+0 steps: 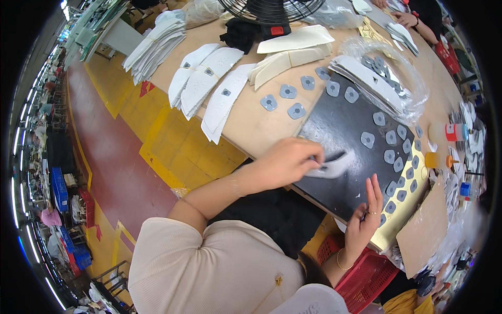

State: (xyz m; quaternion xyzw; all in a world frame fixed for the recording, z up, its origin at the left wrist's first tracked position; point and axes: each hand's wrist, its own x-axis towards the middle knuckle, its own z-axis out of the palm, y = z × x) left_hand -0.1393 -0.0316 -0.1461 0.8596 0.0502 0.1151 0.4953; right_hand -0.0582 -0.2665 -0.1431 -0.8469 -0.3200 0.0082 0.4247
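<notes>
1. Head view: the left hand [301,161] pinches one end of a curved white piece [340,167] above the black board [327,196] — the piece is blurred.
2. The right hand [364,214] is spread, empty, near grey rounded-square patches [391,188].
3. A one-end pinch could let the piece slip — and a sideways right-hand sweep could scatter those patches.

Cream ribbed top [230,261] with short sleeves [162,243], dark lower garment [269,215].
A gold-coloured pendant [278,280] hangs from a thin chain [265,295]; the right hand [364,222] wears a ring [372,212] and slim bracelet [343,267]; the pale cap brim [309,301] bears lettering.
</notes>
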